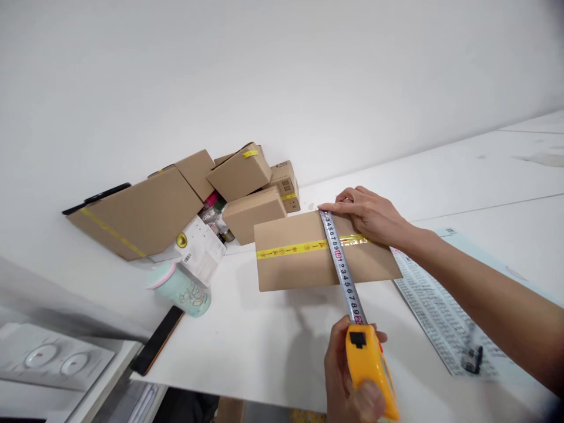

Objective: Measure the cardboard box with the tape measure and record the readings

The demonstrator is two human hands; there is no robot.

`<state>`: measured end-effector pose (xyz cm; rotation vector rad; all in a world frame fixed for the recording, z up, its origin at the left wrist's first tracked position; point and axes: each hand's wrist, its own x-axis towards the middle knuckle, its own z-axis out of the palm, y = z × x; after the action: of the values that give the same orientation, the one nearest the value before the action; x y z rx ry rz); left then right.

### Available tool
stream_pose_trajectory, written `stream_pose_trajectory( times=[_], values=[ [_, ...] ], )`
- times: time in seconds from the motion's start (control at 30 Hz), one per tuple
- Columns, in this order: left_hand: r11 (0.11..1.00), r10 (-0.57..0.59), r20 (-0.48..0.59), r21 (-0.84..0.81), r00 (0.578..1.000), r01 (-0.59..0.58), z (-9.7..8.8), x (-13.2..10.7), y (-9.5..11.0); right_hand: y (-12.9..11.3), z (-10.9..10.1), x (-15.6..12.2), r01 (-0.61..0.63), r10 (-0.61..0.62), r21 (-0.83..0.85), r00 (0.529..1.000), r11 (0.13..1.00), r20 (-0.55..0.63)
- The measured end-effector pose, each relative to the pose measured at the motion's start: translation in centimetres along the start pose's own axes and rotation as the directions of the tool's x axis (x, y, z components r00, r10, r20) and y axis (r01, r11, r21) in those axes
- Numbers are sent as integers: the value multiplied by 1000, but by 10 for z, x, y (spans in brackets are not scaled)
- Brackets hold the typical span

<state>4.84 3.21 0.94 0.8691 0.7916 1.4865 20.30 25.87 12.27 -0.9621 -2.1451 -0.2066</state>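
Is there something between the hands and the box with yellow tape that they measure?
Nothing visible is. The right hand rests directly on the box, pressing the tape blade's end at the far edge. The left hand holds the yellow tape measure just off the near edge, with only the blade across the lid.

box (304, 264): flat brown cardboard, yellow tape band, centre frame
tape measure (368, 367): yellow case lower centre, blade stretched across box

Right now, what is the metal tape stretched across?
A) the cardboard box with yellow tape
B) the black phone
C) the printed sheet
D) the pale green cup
A: the measuring tape lies across the cardboard box, its far end pinned by the right hand, its yellow case in the left hand.
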Motion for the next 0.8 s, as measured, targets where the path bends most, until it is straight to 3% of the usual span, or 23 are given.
stream_pose_trajectory(
  times=[0.3, 0.57, 0.8],
  values=[
    [987, -81, -1, 141, 997, 81, -6, 6, -5, 5, 5, 1, 3, -3, 16, 1000, 1000, -7],
    [985, -67, 25, 161, 997, 62, -4, 6, -3, 2, 2, 0, -12, 12, 40, 1000, 999, 0],
    [996, -24, -115, 81, 993, 33, 0, -11, 0, -10, -4, -7, -100, 101, 39, 994, 994, -36]
  ],
)
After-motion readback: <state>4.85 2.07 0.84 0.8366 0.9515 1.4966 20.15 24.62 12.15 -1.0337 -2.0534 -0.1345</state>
